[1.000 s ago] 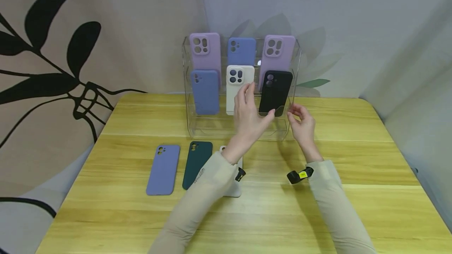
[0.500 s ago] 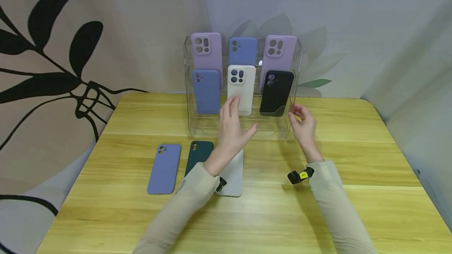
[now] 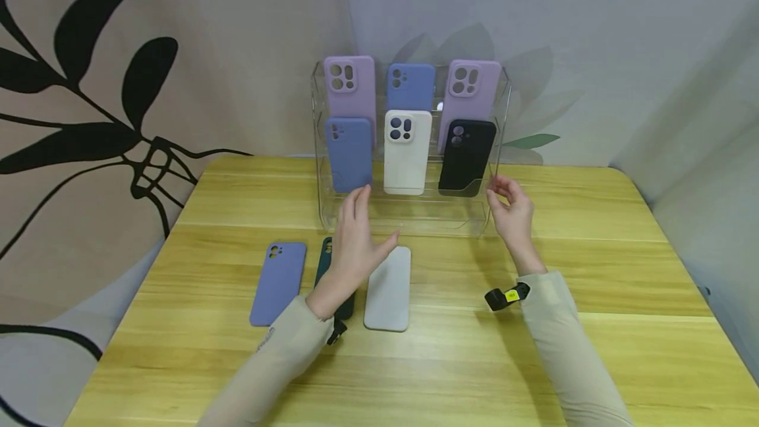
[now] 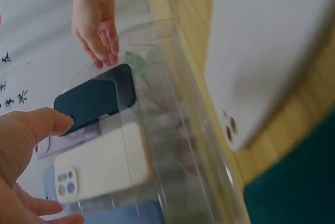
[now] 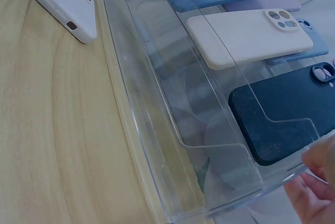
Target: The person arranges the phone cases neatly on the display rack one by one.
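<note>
My left hand [image 3: 351, 256], fingers extended and thumb spread, is above the table with nothing in it. It partly covers a dark green phone case [image 3: 323, 263] lying beneath. To its right lies a light grey phone case [image 3: 388, 292], to its left a periwinkle phone case [image 3: 279, 285]. At the right side of a clear tiered display rack [image 3: 409, 224], my right hand [image 3: 514, 216] pinches the side edge between thumb and fingers, as the right wrist view shows. Close to those fingers leans a black phone case [image 5: 282, 114] in the lower tier.
The rack's lower tier also bears a white phone case [image 3: 408, 162] and a blue one [image 3: 348, 157]. Behind them stand a lilac case [image 3: 350, 101] at left, another blue case [image 3: 410, 87] in the middle and a lilac case [image 3: 472, 101] at right. A patterned curtain backs the table.
My left hand has moved from before the white case in the rack, left and toward me, to above the green case. My right hand stays at the rack's side.
</note>
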Tool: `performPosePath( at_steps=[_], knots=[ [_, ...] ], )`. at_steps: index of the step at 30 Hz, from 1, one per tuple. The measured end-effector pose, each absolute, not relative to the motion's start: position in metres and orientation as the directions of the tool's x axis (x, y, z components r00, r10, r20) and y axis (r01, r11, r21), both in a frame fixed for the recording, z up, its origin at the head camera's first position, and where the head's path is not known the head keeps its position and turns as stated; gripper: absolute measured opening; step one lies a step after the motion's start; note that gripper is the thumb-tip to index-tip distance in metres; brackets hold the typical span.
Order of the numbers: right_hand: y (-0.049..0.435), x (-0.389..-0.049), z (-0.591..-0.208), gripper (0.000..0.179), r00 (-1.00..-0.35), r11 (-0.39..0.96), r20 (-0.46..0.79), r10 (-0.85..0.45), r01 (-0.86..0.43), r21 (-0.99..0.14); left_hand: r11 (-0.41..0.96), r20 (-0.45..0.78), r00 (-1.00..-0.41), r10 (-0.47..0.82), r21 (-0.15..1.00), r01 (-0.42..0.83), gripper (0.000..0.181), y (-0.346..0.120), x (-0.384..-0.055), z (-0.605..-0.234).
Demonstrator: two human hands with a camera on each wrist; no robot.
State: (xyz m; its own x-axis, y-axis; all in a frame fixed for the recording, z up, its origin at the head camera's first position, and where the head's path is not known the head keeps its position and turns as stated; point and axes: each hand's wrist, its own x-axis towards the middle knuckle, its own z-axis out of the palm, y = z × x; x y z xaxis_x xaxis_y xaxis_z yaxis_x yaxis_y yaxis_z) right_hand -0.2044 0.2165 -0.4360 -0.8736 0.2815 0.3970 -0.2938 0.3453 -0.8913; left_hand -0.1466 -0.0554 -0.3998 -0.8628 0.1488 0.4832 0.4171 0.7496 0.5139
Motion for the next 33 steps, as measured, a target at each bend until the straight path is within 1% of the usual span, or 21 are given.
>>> performPosePath(
  at_steps=[4,8,14,22,26,31,33],
  knots=[
    [0.217,-0.204,-0.436,0.022,-0.879,0.342,0.388,0.278,-0.287,-0.895,0.753,0.430,-0.894,0.124,0.546,0.367,0.088,-0.072,-0.141,-0.403],
    [0.218,-0.203,-0.436,0.023,-0.886,0.331,0.366,0.284,-0.268,-0.905,0.749,0.405,-0.910,0.086,0.577,0.327,0.087,-0.087,-0.137,-0.407],
    [0.218,-0.201,-0.433,0.024,-0.889,0.331,0.361,0.281,-0.264,-0.906,0.771,0.355,-0.934,0.031,0.587,0.248,0.088,-0.109,-0.133,-0.414],
    [0.208,-0.190,-0.413,0.023,-0.892,0.358,0.359,0.274,-0.252,-0.899,0.786,0.212,-0.976,-0.043,0.610,0.098,0.091,-0.137,-0.133,-0.424],
    [0.211,-0.195,-0.421,0.024,-0.895,0.359,0.351,0.276,-0.243,-0.901,0.788,0.146,-0.987,-0.072,0.615,0.034,0.093,-0.149,-0.134,-0.430],
    [0.216,-0.203,-0.434,0.023,-0.885,0.360,0.374,0.276,-0.265,-0.894,0.777,0.071,-0.993,-0.091,0.629,-0.026,0.093,-0.162,-0.137,-0.434],
    [0.217,-0.204,-0.435,0.023,-0.882,0.358,0.383,0.275,-0.276,-0.892,0.786,0.036,-0.995,-0.097,0.616,-0.054,0.092,-0.166,-0.139,-0.436]
  ],
)
